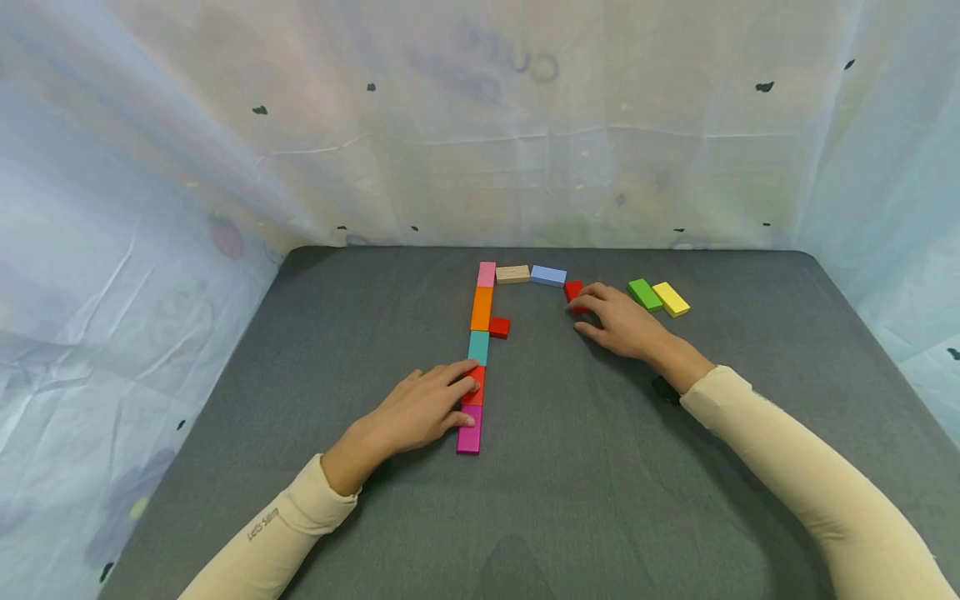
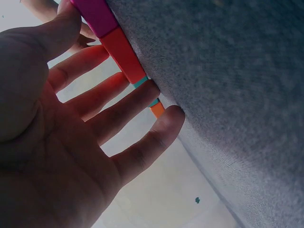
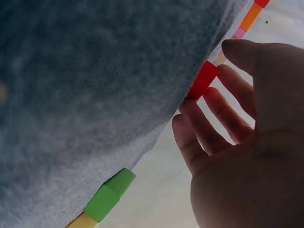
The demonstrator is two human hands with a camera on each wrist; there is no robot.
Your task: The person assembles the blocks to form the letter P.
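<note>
Red block (image 1: 574, 291) under right hand (image 1: 622, 321) lies lengthwise away from viewer

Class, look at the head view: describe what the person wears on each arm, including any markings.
Both arms wear long, close-fitting cream sleeves reaching the wrists. The left sleeve carries small dark lettering near the cuff; the right sleeve looks plain. Both hands are bare.

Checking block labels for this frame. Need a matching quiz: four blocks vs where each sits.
Things:
1. magenta rectangular wooden block
2. yellow rectangular wooden block
3. light blue rectangular wooden block
4. pink rectangular wooden block

Places:
A. far end of the column
B. near end of the column, by the left hand
C. beside the green rectangular wooden block
D. top row, right of the plain beige wooden block

Pairs: 1-B, 2-C, 3-D, 4-A
</note>
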